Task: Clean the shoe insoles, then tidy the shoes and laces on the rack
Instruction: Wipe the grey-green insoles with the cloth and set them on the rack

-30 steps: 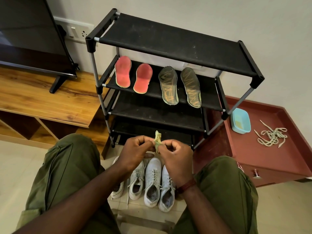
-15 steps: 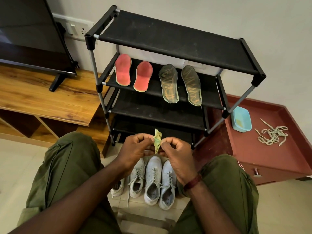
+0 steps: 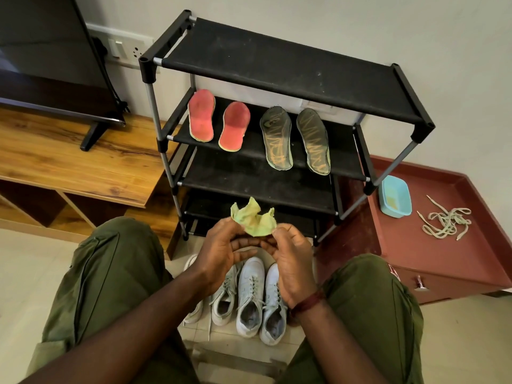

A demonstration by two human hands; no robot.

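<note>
Looking down between our knees in green trousers (image 3: 110,273), we are facing a plain pale wall (image 3: 415,29) and a floor (image 3: 25,273) of light tiles. A black rack (image 3: 277,67) is standing against that wall. To its left a wooden unit (image 3: 83,162) is carrying 1 dark TV (image 3: 41,51), with 1 socket plate (image 3: 122,49) on the wall behind it. To the rack's right a low maroon cabinet (image 3: 457,259) is sitting with its raised rim.

On the second shelf from the top 4 insoles are lying flat in a row: 2 red insoles (image 3: 201,116) on the left and 2 dark insoles (image 3: 275,139) on the right, none touching its neighbour. We are counting 4 white shoes (image 3: 250,295) side by side on the floor just in front of the rack, partly hidden under our hands. On the cabinet 1 blue tub (image 3: 394,196) is sitting near the rack, and beside it pale laces (image 3: 446,223) are lying in 1 tangle; we cannot tell how many.

We are holding 1 crumpled yellow-green cloth (image 3: 253,221) above the shoes. The left hand (image 3: 219,252) is pinching its left edge and the right hand (image 3: 291,261) its right edge, each between thumb and fingertips, with the remaining fingers loosely curved below.
</note>
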